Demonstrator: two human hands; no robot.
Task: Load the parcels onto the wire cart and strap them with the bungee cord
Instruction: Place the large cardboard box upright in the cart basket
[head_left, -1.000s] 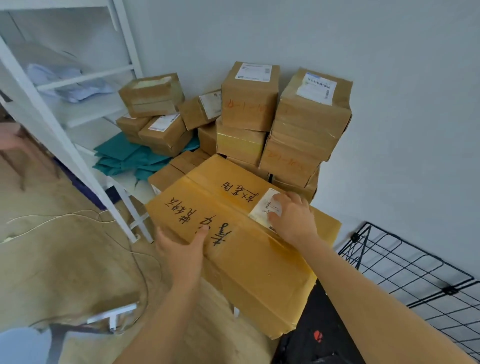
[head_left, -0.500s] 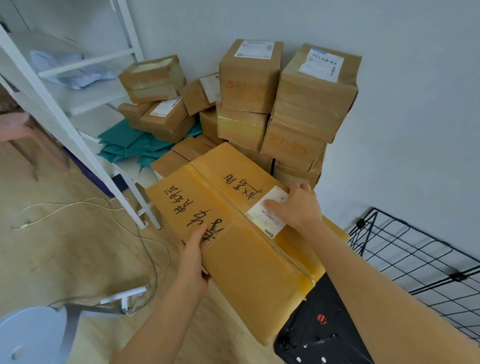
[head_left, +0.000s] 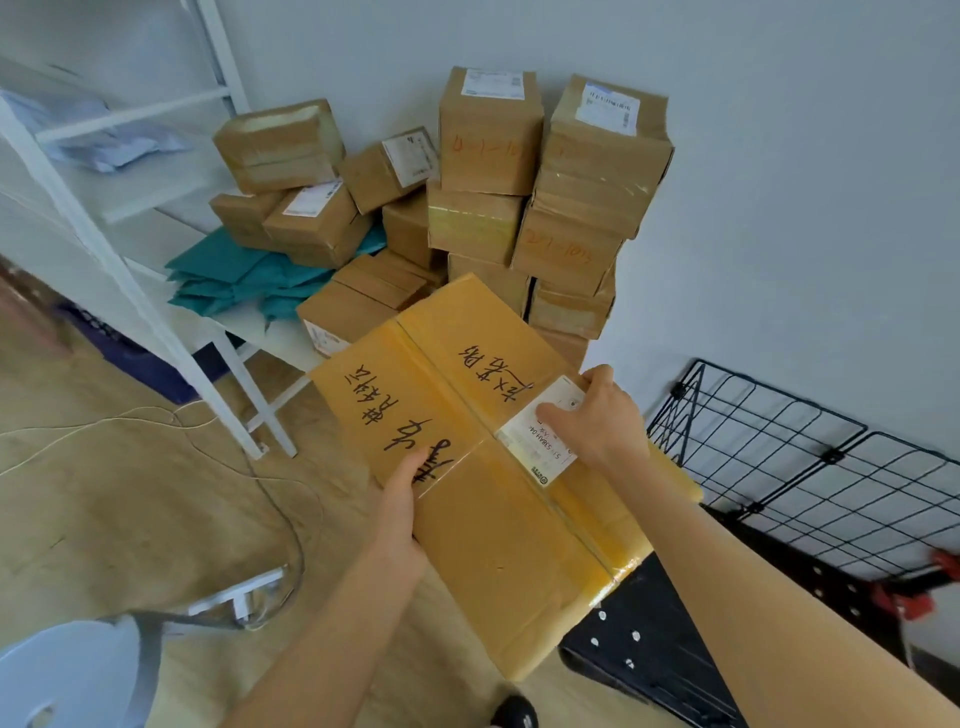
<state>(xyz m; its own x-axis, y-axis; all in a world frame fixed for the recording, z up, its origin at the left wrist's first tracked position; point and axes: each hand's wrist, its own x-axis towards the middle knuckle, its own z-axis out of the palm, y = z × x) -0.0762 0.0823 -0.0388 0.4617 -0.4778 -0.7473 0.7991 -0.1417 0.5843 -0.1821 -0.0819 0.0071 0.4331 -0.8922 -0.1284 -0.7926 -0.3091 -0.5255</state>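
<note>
I carry a large flat cardboard parcel (head_left: 498, 509) with black handwriting and a white label, tilted in front of me. My left hand (head_left: 400, 499) grips its left edge, thumb on top. My right hand (head_left: 597, 415) grips the far right edge, fingers over the label. The wire cart (head_left: 810, 467), with a black mesh wall and a black platform (head_left: 649, 639), stands at the lower right against the wall; the parcel's lower corner hangs over the platform. A stack of brown parcels (head_left: 488, 156) stands in the corner behind. A red hooked thing (head_left: 904, 603) lies on the cart; whether it is the bungee cord I cannot tell.
A white shelf rack (head_left: 119, 270) stands at the left with teal mailers (head_left: 234, 275) on its low shelf. White cables (head_left: 156, 431) and a power strip (head_left: 244, 592) lie on the floor. A pale stool (head_left: 67, 675) sits at the lower left.
The parcel has moved right and toward the cart, away from the stack. Both hands keep their hold. More of the cart's mesh and platform has come into view.
</note>
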